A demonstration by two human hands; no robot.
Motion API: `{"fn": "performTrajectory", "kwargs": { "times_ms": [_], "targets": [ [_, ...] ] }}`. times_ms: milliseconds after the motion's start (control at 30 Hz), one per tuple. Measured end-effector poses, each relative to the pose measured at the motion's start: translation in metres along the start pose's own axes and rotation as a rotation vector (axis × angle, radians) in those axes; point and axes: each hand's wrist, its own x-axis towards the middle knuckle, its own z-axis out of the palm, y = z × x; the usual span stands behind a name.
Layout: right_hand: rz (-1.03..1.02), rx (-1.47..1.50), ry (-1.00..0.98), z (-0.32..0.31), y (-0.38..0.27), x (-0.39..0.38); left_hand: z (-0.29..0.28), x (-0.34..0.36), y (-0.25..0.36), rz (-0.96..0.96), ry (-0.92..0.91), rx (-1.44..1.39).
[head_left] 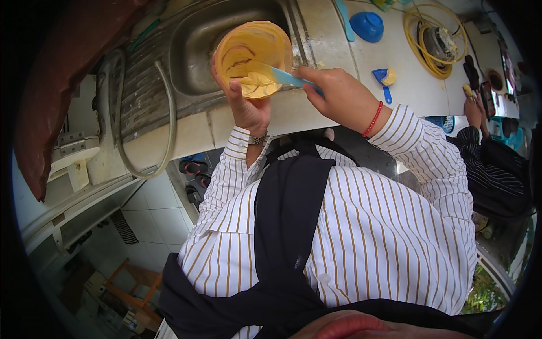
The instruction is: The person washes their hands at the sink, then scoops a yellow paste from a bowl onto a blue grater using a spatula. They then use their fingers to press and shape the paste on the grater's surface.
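A round bowl (240, 42), its inside smeared with a thick yellow mix, is tilted so that its mouth faces me. My left hand (248, 107) grips it from below and the left side, with the thumb near the rim. In my right hand (344, 96) is a light-blue spatula (288, 78), fingers closed round its handle. Its blade reaches into the bowl and touches the yellow mix (254, 85) gathered low inside. The bowl is held over the front edge of the sink (192, 62).
A grey hose (171, 121) loops over the drainboard at left. On the counter stand a blue bowl (367, 26), a blue scoop (387, 93) with yellow stuff on it, another light-blue utensil (344, 20) and a coiled yellow hose (415, 45). Another person's hand (473, 110) works far right.
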Motion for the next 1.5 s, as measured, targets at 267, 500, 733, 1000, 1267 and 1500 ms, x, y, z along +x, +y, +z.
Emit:
{"fn": "performTrajectory", "kwargs": {
  "times_ms": [267,500,733,1000,1267,1500],
  "targets": [
    [0.624,1.288,-0.300,0.014,0.000,-0.007,-0.004,0.002,-0.023,-0.014,0.038,0.055],
    [-0.075,-0.141,0.244,0.020,0.024,-0.019,0.013,-0.007,-0.017,-0.078,0.056,0.010],
    [-0.106,-0.636,0.243,-0.006,0.020,-0.051,0.005,0.002,-0.005,-0.031,0.061,0.037],
    [-0.078,-0.460,0.254,-0.030,0.007,-0.052,0.013,-0.015,0.003,0.100,-0.010,0.096],
    [-0.028,0.050,0.221,0.014,0.001,-0.056,0.019,-0.024,0.001,0.230,-0.068,0.168],
    [0.520,1.193,-0.359,-0.009,-0.018,-0.051,0.001,-0.026,-0.004,0.134,-0.104,0.109]
  ]
}}
